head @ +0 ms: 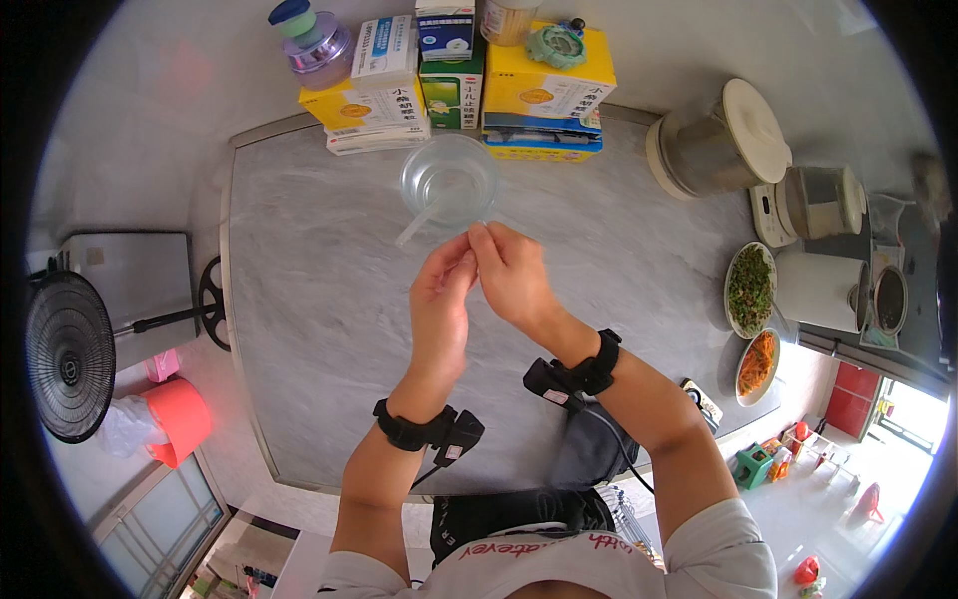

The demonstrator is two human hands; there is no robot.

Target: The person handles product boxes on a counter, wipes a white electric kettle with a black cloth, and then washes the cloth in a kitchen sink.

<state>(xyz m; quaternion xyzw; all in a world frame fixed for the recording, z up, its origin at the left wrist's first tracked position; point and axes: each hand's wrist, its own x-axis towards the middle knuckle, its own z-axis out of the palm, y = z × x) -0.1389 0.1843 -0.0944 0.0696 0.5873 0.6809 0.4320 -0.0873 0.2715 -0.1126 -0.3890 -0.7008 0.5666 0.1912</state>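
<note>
My left hand (443, 288) and my right hand (516, 273) meet at the fingertips over the worktop. The thumb and fingers of the right are pinched together, with a tiny pale tip just beyond them; whether it is a held thing is too small to tell. The left fingers curl against the right ones, and what they may hold is hidden. Just beyond my hands stands a clear round bowl (450, 168), seemingly with clear liquid inside. A translucent strip or stick (414, 227) slants out over its near-left rim.
Medicine boxes (374, 108) line the back, with a green watch (557, 46) on one yellow box. On the right are a lidded jug (707, 138), a plate of chopped greens (751, 288) and a plate of shredded carrot (757, 363). A fan (71, 358) stands left of the table (322, 359).
</note>
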